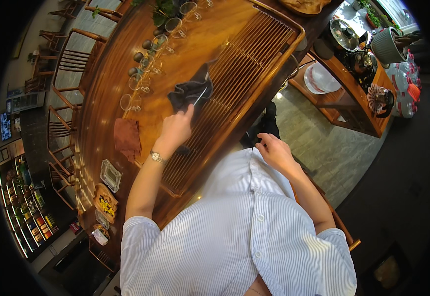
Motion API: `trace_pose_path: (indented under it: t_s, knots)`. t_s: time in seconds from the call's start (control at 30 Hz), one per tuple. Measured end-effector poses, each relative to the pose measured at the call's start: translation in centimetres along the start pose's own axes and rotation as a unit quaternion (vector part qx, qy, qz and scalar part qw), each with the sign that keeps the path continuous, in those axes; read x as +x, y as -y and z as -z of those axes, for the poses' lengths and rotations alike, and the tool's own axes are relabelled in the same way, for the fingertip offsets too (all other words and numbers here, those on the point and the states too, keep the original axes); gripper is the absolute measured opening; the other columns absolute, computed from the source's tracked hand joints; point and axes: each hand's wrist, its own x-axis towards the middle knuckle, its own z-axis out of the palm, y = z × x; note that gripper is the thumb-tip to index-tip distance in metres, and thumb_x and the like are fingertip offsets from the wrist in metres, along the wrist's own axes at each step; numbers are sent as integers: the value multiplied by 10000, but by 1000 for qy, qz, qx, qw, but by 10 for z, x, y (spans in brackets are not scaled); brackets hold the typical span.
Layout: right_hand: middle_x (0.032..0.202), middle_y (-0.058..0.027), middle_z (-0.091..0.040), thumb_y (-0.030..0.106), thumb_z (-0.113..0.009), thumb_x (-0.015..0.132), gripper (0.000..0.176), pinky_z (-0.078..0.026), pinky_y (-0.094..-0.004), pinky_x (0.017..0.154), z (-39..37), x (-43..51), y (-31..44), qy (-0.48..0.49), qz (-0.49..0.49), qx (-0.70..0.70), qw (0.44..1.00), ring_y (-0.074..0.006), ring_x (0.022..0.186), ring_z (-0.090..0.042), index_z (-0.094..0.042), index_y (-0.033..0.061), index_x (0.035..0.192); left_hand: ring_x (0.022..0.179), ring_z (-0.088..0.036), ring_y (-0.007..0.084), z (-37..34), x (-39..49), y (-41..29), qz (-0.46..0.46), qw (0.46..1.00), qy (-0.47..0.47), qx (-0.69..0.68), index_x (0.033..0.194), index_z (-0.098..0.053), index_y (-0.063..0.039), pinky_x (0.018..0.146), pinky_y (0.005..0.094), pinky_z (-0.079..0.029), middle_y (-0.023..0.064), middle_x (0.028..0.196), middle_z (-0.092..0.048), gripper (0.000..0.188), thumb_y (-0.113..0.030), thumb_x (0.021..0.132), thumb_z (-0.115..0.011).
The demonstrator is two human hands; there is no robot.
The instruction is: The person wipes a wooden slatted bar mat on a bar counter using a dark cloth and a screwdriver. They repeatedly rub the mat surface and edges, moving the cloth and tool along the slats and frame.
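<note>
In my left hand is a thin silver metal tool, with the index finger stretched along it. Its far end reaches a crumpled dark grey cloth, and whether it grips the cloth or only touches it I cannot tell. The cloth lies partly on the wooden table and partly at the edge of a slatted wooden tea tray. A watch is on my left wrist. My right hand hovers in front of my shirt, fingers loosely bent and holding nothing.
Glass cups with handles stand in a row beyond the cloth, beside dark round balls. A folded reddish-brown cloth and a glass ashtray lie leftward. Rightward, a wooden side cabinet bears a glass teapot.
</note>
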Motion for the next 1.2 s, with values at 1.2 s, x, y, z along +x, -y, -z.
trace_pose_path:
  t_s: [1.2]
  knots:
    - [1041,-146,-638,223,-559,916,312,-488,-412,816,7,27,3,-5,28,3,1000,-328,926,-626,-590,23,1154,642,-619,372,10,77,-15,-76,997,6,16,1340,-467,5,564,466,-506,178,814,-601,524,-20,818,-512]
